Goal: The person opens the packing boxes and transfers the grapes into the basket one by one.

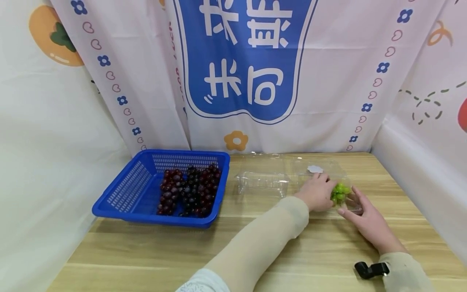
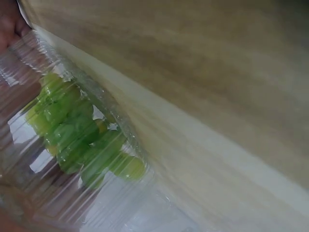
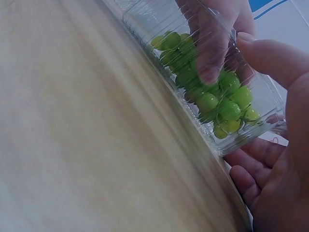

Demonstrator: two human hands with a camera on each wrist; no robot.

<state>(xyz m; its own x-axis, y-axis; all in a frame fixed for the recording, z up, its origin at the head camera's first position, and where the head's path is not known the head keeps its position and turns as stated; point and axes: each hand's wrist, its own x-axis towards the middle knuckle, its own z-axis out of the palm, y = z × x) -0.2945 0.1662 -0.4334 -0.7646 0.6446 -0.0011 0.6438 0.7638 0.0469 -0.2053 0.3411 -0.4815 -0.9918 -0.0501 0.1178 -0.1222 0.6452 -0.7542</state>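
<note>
Green grapes [image 1: 340,193] lie in a clear plastic box [image 3: 169,14] with thin ridges along its wall. My left hand [image 1: 318,192] reaches in from above. Through the box wall in the right wrist view, its extended fingers touch the grapes [image 3: 227,104] from the top. At the box's right end, my right hand [image 1: 370,221] holds the box, thumb at the upper rim and the other fingers outside, lower down. The left wrist view looks through the plastic at the grapes [image 2: 82,130], partly blurred by glare.
A blue basket [image 1: 120,213] at the left holds dark red grapes [image 1: 170,192] and black grapes [image 1: 189,190]. Another clear plastic box [image 1: 262,180] stands between it and my left hand. A printed cloth [image 1: 328,81] hangs behind the wooden table [image 1: 310,259].
</note>
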